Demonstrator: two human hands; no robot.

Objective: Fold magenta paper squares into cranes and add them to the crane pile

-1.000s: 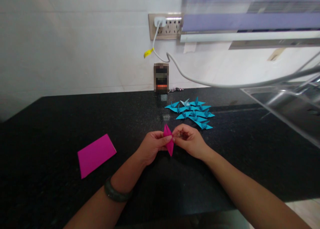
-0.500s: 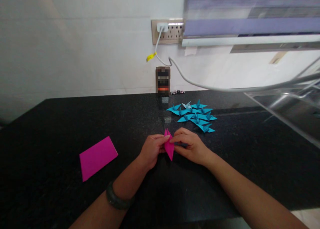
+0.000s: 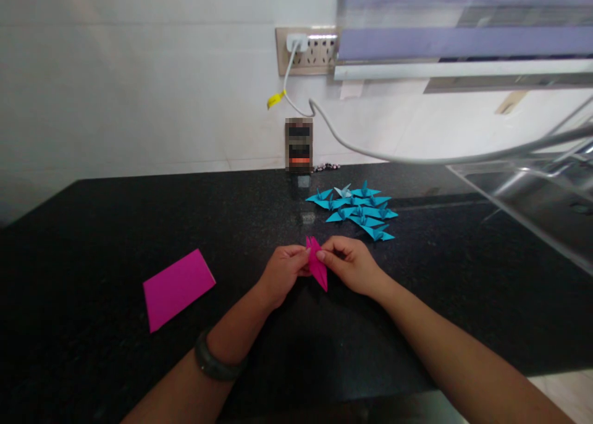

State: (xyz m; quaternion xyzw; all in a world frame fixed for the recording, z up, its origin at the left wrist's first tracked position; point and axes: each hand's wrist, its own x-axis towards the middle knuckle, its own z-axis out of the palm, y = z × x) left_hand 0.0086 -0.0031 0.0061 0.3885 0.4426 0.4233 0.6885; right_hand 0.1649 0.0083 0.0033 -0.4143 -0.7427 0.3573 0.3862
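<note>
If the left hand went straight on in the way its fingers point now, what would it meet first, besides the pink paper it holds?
Most likely the right hand, which pinches the held pink paper from the side opposite the left hand; one view leaves exact depth unclear.

Two hands show at the centre of the frame, one left hand (image 3: 281, 277) and one right hand (image 3: 356, 264), with one pink folded piece (image 3: 318, 268) between them. One bracelet (image 3: 215, 363) sits lower left of centre. One flat pink paper packet (image 3: 178, 290) lies at lower left; its layers cannot be counted. Right of centre are roughly ten blue cranes (image 3: 378, 233), overlapping too much for an exact count, and one pale crane (image 3: 343, 192). Upper centre holds one plug (image 3: 297, 42), one yellow tag (image 3: 276, 99), one blurred upright device (image 3: 299, 146) and one beaded strand (image 3: 328, 167).
</note>
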